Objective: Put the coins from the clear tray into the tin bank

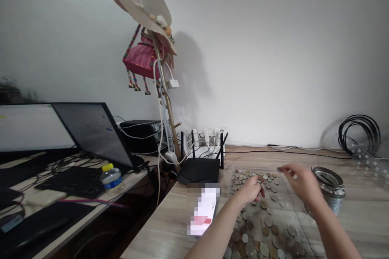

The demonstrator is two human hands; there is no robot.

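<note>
Many loose coins (pixel 264 204) lie on a clear plastic tray (pixel 290 198), small ones at the far end and bigger ones heaped nearer me. My left hand (pixel 252 190) reaches over the middle of the coins, fingers bent downward and apart; no coin shows between them. Beyond the tray's right edge, my right hand (pixel 299 180) is raised, thumb and fingertips pinched on what looks like a coin (pixel 279 168) seen edge-on. Just right of that hand stands a round metal coin tin (pixel 330 182) with a slot in its lid and a wire clasp, partly hidden by my forearm.
A blurred-out phone (pixel 203 210) lies left of the tray. Behind it sits a black router (pixel 199 170) with upright antennas. A coat stand (pixel 167 101) with cables rises behind. Coiled black cable (pixel 358 133) leans at the back right. A bottle (pixel 111 177) stands on the left desk.
</note>
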